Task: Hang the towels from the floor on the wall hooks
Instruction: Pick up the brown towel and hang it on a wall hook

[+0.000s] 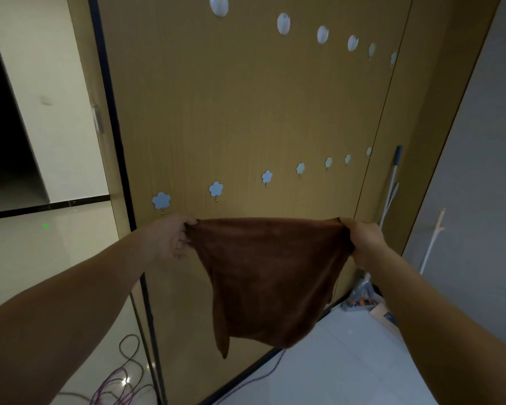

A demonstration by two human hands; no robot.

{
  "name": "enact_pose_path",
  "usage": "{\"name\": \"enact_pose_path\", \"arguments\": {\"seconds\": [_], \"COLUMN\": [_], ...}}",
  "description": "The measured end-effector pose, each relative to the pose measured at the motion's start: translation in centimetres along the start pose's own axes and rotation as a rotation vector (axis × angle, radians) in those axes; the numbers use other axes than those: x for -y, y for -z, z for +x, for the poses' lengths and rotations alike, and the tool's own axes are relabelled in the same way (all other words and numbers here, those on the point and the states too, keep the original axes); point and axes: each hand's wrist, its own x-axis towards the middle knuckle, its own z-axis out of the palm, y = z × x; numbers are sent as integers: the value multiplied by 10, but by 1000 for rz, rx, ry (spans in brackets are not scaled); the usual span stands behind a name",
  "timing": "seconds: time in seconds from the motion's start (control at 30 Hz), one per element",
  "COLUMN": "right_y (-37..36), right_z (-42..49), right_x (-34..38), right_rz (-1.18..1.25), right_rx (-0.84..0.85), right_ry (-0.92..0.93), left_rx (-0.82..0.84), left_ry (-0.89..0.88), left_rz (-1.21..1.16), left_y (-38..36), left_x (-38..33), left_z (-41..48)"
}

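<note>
A brown towel (270,276) hangs stretched between my hands in front of a wooden wall panel (246,112). My left hand (170,238) pinches its upper left corner and my right hand (365,241) grips the upper right corner. Its top edge is taut and the rest droops toward the floor. Just above the towel runs a row of several blue flower-shaped hooks, the nearest (161,200) by my left hand, another (216,189) further right. A higher row of white round hooks (283,23) crosses the top. All hooks in view are bare.
A mop or broom handle (392,182) leans in the corner at the right, with a bag and clutter (362,299) at its foot. Loose cables (123,381) lie on the floor at lower left. A dark doorway (3,141) opens at left. White tiled floor (348,361) spreads at lower right.
</note>
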Motion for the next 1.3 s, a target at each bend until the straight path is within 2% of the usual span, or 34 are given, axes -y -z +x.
{"name": "enact_pose_path", "arguments": {"seconds": [0.1, 0.23, 0.3, 0.4, 0.47, 0.6, 0.7, 0.8, 0.9, 1.03, 1.2, 1.3], "right_y": [11, 6, 3, 3, 3, -5, -8, -8, -10, -18, -26, -25], "right_z": [2, -1, 3, 10, 15, 15, 20, 26, 32, 32, 32, 30], "right_x": [3, -33, -37, -24, -20, -15, -10, -10, -6, -2, 1, 8], "right_rz": [135, -171, -192, -71, -162, -293, -316, -439, -545, -559, -362, -325], "right_rx": [-15, 235, 201, 75, 88, 220, 381, 513, 460, 344, 313, 394], "right_ry": [104, -9, 7, 35, 55, -7, -72, -80, 4, 88, 141, 161], "left_rx": [-33, -62, -57, -66, -104, -201, -262, -321, -397, -372, -380, -265], "left_ry": [-21, -45, -62, -86, -78, -46, -88, -119, -129, -178, -221, -184], "left_rz": [-79, -143, -141, -107, -76, -115, -170, -192, -142, -222, -318, -266], "left_y": [-8, -22, -24, -17, -11, -5, -2, 5, 12, 13, 7, 8], "left_x": [-7, -6, -5, -4, -4, 4, 7, 5, 5, 3, -1, -4], "left_z": [-1, 1, 2, 3, 2, 3, 4, 2, 2, 6, 8, 10]}}
